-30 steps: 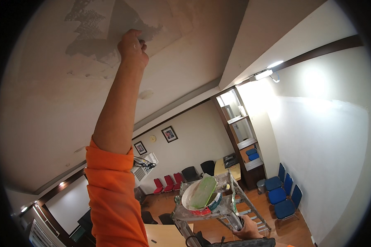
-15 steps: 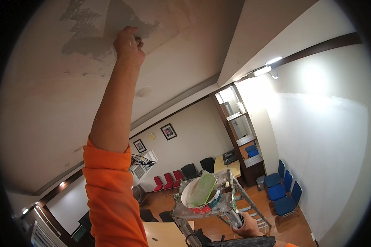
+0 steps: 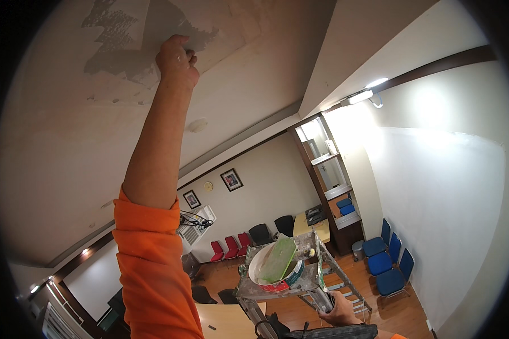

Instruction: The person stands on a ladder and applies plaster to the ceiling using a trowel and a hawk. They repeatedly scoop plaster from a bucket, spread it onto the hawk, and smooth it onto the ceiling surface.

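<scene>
There are two hands [image 3: 177,61] [image 3: 340,311], one bucket [image 3: 275,287], one stepladder [image 3: 312,279], three red chairs [image 3: 231,247].

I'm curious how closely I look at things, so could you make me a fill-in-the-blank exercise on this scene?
The left hand is raised to the ____.
The right hand holds the metal ____.
The rolled sleeve is ____.
The chairs by the right-hand wall are ____.

Missing words: ceiling; ladder; orange; blue.
</scene>
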Tool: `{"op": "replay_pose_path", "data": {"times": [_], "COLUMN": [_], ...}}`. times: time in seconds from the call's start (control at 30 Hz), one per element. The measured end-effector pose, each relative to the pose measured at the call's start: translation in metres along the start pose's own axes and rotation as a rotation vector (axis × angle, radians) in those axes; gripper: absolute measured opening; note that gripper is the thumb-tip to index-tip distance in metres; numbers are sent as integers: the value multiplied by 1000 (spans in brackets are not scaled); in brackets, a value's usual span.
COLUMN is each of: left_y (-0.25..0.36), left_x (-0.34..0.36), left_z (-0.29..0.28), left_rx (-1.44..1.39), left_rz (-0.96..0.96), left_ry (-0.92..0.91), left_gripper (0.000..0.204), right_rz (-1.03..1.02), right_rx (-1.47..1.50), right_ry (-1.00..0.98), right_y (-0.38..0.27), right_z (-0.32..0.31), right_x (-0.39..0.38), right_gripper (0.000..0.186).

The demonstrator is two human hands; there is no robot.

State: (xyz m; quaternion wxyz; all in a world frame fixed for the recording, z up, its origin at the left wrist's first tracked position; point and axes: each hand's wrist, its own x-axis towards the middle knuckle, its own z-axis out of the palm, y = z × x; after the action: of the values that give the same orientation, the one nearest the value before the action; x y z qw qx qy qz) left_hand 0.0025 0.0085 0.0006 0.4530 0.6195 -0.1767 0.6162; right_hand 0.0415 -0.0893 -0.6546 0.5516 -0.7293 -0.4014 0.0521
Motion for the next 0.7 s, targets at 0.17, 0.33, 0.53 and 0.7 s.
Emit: {"op": "replay_pose_path", "data": {"times": [0.17,0.33,0.53,0.7], "left_y": [1,1,3,0], "left_x": [1,-2,-3,1], "left_z": [1,3,5,1], "left_rx": [-9,-20,-10,-11], "left_rz": [-3,-2,2,-1], "left_ry": [11,35,52,30], "left_gripper": [49,44,40,39], "right_rz": [29,14,49,12], "right_rx": [8,10,0,-1], "right_ry": [-17,-2,-17,0], "right_y": [-3,-4,-8,-5], "right_z": [-2,-3,-5,-3], "right_x": [-1,-1,-1,-1], "right_gripper": [64,65,65,64]}}
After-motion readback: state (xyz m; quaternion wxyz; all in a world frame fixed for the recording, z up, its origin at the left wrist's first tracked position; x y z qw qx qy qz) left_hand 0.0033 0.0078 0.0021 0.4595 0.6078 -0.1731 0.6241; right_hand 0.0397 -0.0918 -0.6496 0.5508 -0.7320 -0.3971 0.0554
